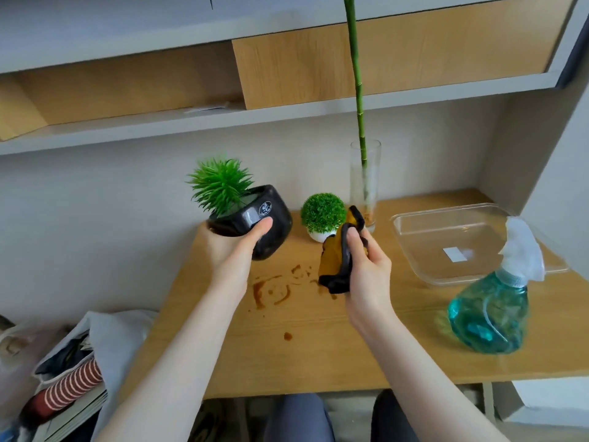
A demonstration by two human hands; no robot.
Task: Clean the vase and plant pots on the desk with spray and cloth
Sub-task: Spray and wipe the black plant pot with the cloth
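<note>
Wooden desk (318,346) under shelving, wet-marked beneath the hands. Left hand (236,247) grips the lifted black plant pot (271,218); right hand (366,269) clutches the bunched cloth (334,260). Wiping seems midway; white pot (318,236) and glass vase (365,186) beyond the right hand, spray bottle (490,311) to its right.

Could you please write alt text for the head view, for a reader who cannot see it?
A person's left hand holds a tilted black plant pot above a wooden desk while the right hand grips a yellow-and-black cloth. Behind stand a small white pot and glass vase; a teal spray bottle sits right.

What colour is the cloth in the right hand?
Mustard yellow with black edging; the cloth, gripped by the right hand, shows in the head view.
</note>
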